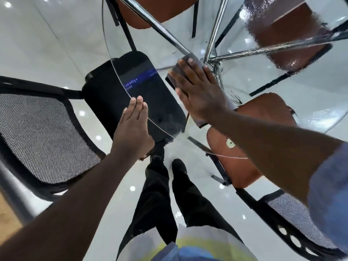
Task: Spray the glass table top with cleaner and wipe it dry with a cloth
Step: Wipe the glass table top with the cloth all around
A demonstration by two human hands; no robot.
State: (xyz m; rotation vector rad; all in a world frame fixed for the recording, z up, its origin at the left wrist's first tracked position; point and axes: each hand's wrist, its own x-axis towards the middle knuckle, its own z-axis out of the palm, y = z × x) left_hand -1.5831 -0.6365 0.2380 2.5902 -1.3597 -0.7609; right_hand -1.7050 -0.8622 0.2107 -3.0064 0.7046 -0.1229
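Cloth: soft dark grey cloth (171, 82), best pressed flat, under spread fingers of right hand (199, 93).
Desk: round clear glass desk top (120, 76), probably slippery, fragile; left hand (131, 125) fingers together at rim.

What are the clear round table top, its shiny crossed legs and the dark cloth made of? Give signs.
Clear round table top: glass, glossy; chairs show through it. Shiny crossed legs: probably chromed steel tube; mirror glints. Dark cloth under the right hand: seemingly soft fabric, matte; weave unclear.

Cloth (195, 63) mostly under right hand (199, 91) — colour perhaps grey.
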